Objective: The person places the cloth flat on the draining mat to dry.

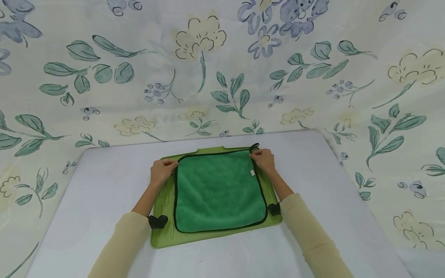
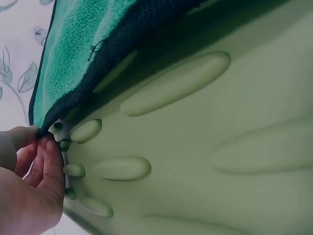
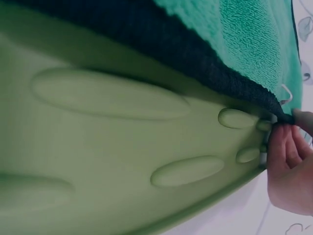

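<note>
A green towel (image 1: 219, 189) with a dark edge band lies spread over a light green ridged plastic board (image 1: 163, 235) in the head view. My left hand (image 1: 162, 171) pinches the towel's far left corner between thumb and fingers. At the far right corner, beside a small black hanging loop (image 1: 255, 146), my right hand (image 1: 264, 159) pinches the other end. Both wrist views show the towel's dark edge lifted over the board's oval ridges, with the left hand (image 2: 34, 171) and right hand (image 3: 291, 161) at the corners. A small white label (image 1: 252, 173) sits near the right edge.
The board rests on a white table (image 1: 104, 185) with rounded far corners. A floral cloth (image 1: 156, 77) hangs behind the table and along its sides. Black straps (image 1: 158, 222) show at both wrists, over the board's sides.
</note>
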A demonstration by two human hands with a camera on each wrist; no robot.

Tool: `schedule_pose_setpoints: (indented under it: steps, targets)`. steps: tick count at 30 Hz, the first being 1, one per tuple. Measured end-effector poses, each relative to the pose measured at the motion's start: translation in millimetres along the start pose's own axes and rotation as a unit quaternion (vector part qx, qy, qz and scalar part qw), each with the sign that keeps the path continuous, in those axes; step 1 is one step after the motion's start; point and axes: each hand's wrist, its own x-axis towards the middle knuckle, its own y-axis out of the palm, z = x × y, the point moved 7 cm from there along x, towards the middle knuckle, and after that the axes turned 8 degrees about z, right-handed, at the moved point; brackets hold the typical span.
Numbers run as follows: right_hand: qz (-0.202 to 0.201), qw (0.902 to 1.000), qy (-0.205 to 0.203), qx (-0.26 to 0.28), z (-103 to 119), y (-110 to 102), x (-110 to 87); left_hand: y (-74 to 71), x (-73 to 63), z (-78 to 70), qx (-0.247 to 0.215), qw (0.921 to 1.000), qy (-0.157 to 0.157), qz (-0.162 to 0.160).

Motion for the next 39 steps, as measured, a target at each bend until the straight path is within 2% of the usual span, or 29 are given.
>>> schedule_pose_setpoints:
  steps: [3, 13, 19, 28, 34, 39]
  targets:
    - [-0.001, 0.9999, -0.001, -0.016, 0.7, 0.0, -0.7, 1.0, -0.4, 0.1, 0.006, 0.9999, 0.009, -0.001]
    - [0.014, 0.9991, -0.02, -0.033, 7.2, -0.3, -5.0, -0.2, -2.3, 1.5, 0.011, 0.9999, 0.007, -0.003]
    - [0.0, 0.9988, -0.022, -0.045, 8.4, -8.6, -7.6, -3.8, -5.1, -1.1, 0.008, 0.9999, 0.012, -0.001]
    - [-0.007, 0.9997, -0.012, -0.021, 6.6, -15.0, -5.8, -11.3, -8.6, -0.1, -0.001, 1.0, 0.004, 0.003]
    - [-0.006, 0.9985, -0.045, -0.031, 13.9, -17.6, -9.7, -15.4, -11.0, -0.5, -0.003, 0.9999, 0.009, 0.013]
    - [-0.001, 0.9954, -0.082, -0.05, 19.9, -19.5, -16.0, -18.4, -17.4, -7.7, 0.026, 0.9991, 0.026, 0.023]
